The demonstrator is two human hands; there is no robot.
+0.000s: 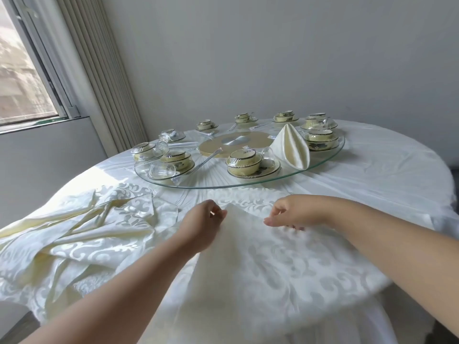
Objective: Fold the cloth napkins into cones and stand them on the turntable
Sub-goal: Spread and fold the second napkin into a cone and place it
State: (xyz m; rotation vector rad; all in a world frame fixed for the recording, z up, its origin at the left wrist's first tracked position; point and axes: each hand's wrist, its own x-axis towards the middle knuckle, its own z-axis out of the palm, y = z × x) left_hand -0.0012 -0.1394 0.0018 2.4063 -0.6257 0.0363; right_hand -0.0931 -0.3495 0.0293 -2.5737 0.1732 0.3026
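Observation:
A cream patterned napkin (260,254) lies spread on the near part of the table, its far corner pointing away from me. My left hand (201,227) pinches its left edge close to that corner. My right hand (298,212) rests on the napkin's right side with fingers curled down onto the cloth. Whether it pinches the cloth is unclear. One folded napkin cone (293,147) stands upright on the glass turntable (203,183), at its right front. A heap of loose napkins (82,234) lies to my left.
Wrapped bowl-and-saucer sets (246,162) ring the turntable, with glasses (161,168) and a wrapped spoon (206,158). More sets (285,117) stand at the far table edge. White tablecloth (385,175) covers the round table. Wall and window are behind.

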